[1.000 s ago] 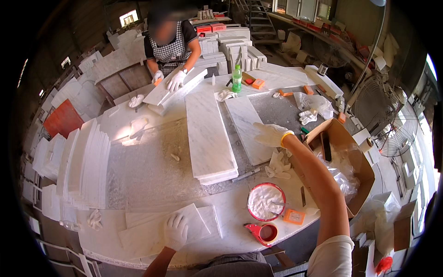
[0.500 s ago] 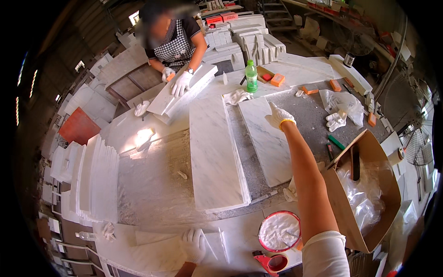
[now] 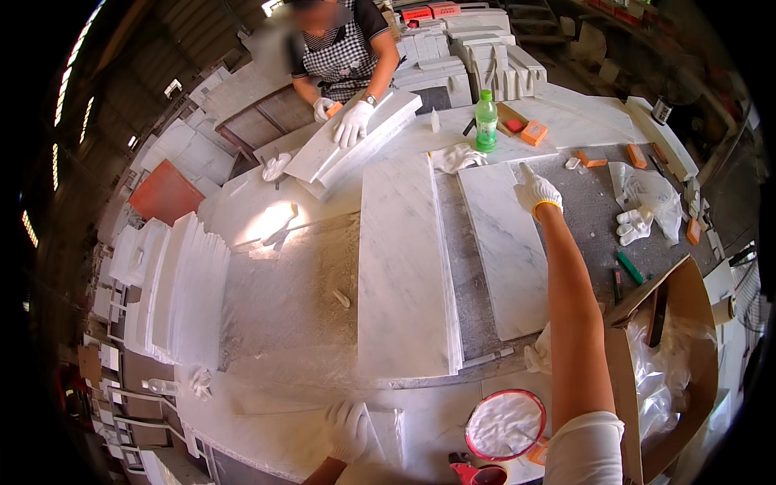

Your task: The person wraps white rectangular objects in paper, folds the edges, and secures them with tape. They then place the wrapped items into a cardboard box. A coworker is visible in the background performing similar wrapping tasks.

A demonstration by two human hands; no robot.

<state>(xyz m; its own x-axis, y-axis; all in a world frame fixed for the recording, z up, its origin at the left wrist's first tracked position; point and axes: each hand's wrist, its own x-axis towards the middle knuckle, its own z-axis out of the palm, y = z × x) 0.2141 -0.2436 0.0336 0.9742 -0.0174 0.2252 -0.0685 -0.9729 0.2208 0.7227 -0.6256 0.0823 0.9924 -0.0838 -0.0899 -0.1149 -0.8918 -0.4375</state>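
Slabs of pale stone [image 3: 283, 428] lie at the counter's [image 3: 436, 408] near edge, beneath the gloved left hand [image 3: 346, 430]; its fingers drape over them, but whether they grip cannot be told. To their right stands a red-rimmed tub [image 3: 506, 423]. Beyond, a grey-veined slab [image 3: 503, 259] has the gloved right hand [image 3: 538, 191] at its far right edge, forefinger extended, hold unclear. Farther, a co-worker's gloved hand [image 3: 353, 123] rests on pale stone blocks [image 3: 327, 158].
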